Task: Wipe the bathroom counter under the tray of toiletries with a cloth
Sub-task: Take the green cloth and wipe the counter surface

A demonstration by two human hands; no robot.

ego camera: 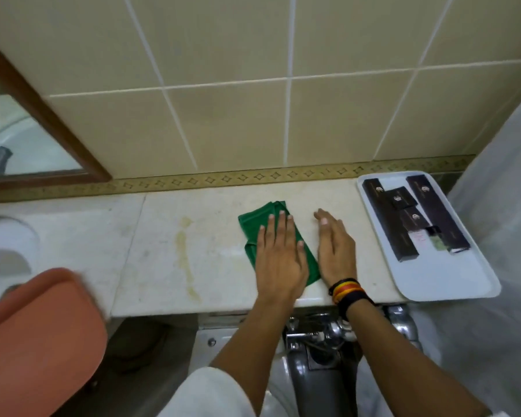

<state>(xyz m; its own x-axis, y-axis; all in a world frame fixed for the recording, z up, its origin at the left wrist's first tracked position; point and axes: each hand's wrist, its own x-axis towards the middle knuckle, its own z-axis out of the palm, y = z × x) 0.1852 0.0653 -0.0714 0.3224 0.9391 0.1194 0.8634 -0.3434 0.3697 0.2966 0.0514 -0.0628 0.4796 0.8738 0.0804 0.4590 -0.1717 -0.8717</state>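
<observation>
Left grip point(278, 254) flat on green cloth point(254, 222), tray point(451, 278) beside.

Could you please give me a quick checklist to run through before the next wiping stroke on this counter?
1. Green cloth flat under left hand: ok.
2. Right hand off the cloth, resting on the counter: ok.
3. White tray moved aside to the right end: ok.
4. Dark toiletry boxes lying inside the tray: ok.
5. Yellowish streak left of the cloth cleaned: not ok.
6. Cloth damp enough: cannot tell.
</observation>
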